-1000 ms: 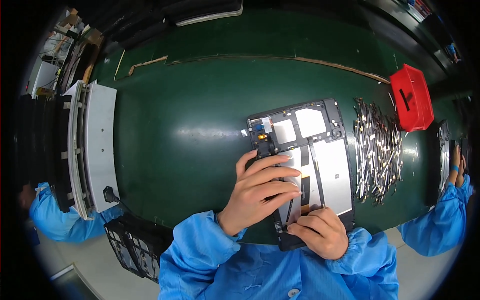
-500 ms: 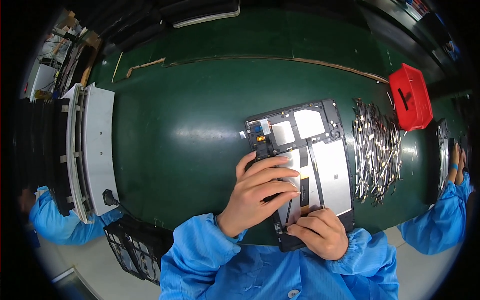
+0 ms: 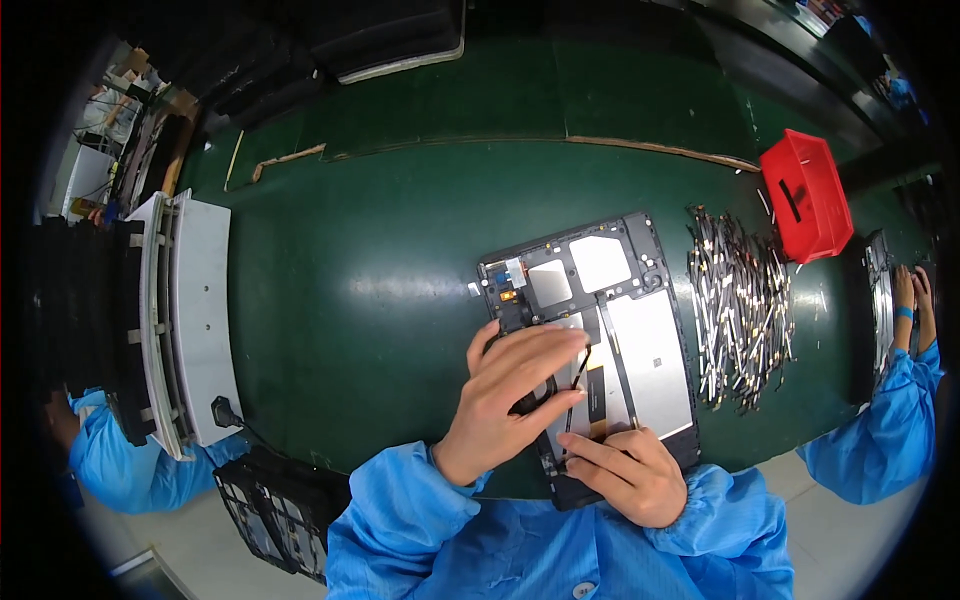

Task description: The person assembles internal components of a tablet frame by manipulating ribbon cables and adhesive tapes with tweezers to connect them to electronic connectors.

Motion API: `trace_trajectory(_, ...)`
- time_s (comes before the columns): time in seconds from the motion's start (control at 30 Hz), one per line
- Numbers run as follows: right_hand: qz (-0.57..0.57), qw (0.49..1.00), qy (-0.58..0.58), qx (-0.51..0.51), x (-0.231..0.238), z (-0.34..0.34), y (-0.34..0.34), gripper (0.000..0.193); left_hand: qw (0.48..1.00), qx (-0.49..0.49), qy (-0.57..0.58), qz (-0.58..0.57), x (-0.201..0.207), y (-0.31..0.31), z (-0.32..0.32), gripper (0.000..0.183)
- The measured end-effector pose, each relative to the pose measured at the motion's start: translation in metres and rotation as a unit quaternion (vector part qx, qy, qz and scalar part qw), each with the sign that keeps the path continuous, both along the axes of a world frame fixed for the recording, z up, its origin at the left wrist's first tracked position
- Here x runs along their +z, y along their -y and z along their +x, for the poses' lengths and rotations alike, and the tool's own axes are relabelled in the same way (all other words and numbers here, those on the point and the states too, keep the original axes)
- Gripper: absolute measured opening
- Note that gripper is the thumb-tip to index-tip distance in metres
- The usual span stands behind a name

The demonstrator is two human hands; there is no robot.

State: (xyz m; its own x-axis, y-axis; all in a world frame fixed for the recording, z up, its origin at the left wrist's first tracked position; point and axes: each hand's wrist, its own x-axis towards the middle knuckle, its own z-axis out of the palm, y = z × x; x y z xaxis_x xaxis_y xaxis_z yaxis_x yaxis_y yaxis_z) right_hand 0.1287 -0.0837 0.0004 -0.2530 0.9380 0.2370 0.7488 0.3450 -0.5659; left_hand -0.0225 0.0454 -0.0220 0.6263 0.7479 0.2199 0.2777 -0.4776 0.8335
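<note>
tablet (image 3: 642, 350) points away, long axis slanting left.

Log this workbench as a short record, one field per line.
Surface: green bench
Workpiece: opened tablet-like device, black frame, silver inside
Left hand: over the device's left part, at a thin black strip; grip unclear
Right hand: over the device's lower part, near the strip's lower end; grip unclear
Right of device: loose pile of thin strips
Beyond pile, rightward: red bin, dark piece inside
Far left: pale panels, black plug
</note>
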Motion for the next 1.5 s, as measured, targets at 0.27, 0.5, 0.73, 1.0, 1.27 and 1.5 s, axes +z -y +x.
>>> trace_trajectory(0.27, -0.019, 0.999, 0.028, -0.013, 0.016, 0.001, -0.004, 0.021, 0.982, -0.042, -0.133, 0.125, 0.008, 0.021, -0.023, 0.038)
trace_trajectory(0.5, -0.129, 0.991, -0.014, -0.044, 0.032, 0.010, -0.006, 0.035, 0.971, -0.051, -0.201, 0.123, 0.009, 0.015, -0.022, 0.057)
trace_trajectory(0.73, -0.125, 0.981, 0.150, 0.007, 0.034, -0.001, 0.002, 0.054, 0.979, -0.019, -0.177, 0.099, 0.009, 0.000, -0.004, 0.041)
trace_trajectory(1.0, -0.055, 0.990, 0.126, -0.028, 0.025, -0.003, 0.018, 0.058, 0.986, 0.000, -0.149, 0.078, 0.024, 0.014, 0.001, 0.053)
trace_trajectory(1.27, -0.095, 0.929, 0.093, -0.344, 0.021, 0.052, 0.005, 0.045, 0.981, 0.124, -0.135, -0.060, 0.029, 0.080, -0.019, 0.075)
trace_trajectory(1.5, -0.104, 0.943, -0.161, -0.271, 0.010, 0.065, 0.005, 0.052, 0.971, 0.074, -0.213, -0.074, 0.016, 0.079, -0.018, 0.077)
